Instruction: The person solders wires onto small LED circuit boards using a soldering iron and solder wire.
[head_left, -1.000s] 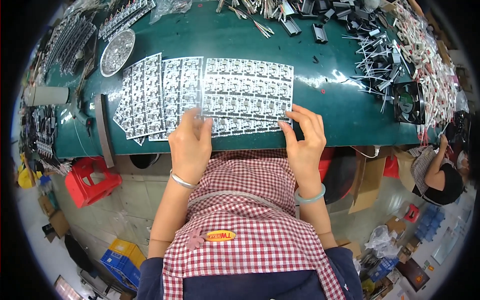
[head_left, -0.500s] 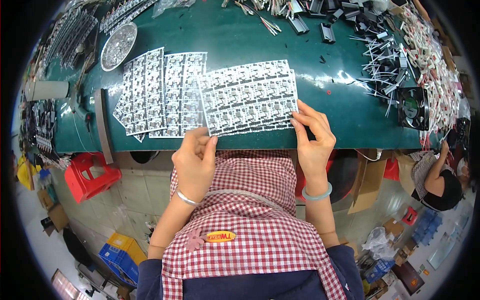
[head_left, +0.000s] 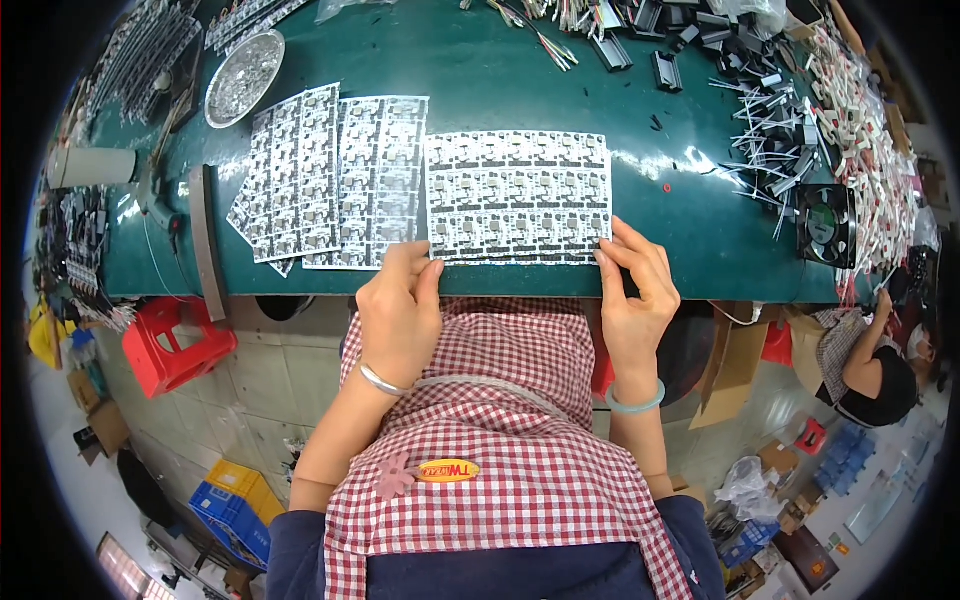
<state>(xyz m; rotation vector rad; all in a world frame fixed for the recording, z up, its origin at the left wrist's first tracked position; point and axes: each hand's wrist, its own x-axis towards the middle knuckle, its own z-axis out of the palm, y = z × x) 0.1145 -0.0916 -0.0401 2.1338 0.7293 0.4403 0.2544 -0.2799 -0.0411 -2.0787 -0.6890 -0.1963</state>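
Observation:
A white-and-black circuit board panel (head_left: 518, 188), with rows of repeated parts, lies flat at the table's front edge on top of at least one more panel. My left hand (head_left: 402, 315) pinches its lower left corner between thumb and fingers. The lower right corner is gripped by my right hand (head_left: 640, 290), thumb in front and fingers along the side. Just left of these sits another circuit board panel (head_left: 380, 180), partly under a tilted stack of panels (head_left: 297, 175).
A metal dish (head_left: 212, 110) of silvery bits stands back left, near a soldering iron (head_left: 160, 205) and a brown bar (head_left: 206, 240). To the right are a black fan (head_left: 826, 226) and heaped white connectors (head_left: 850, 130). Another person (head_left: 875, 370) sits far right.
The tilted top panel has turned level and now lines up with those beneath it. My right hand has slid down its side to the lower corner; the left stays near its corner.

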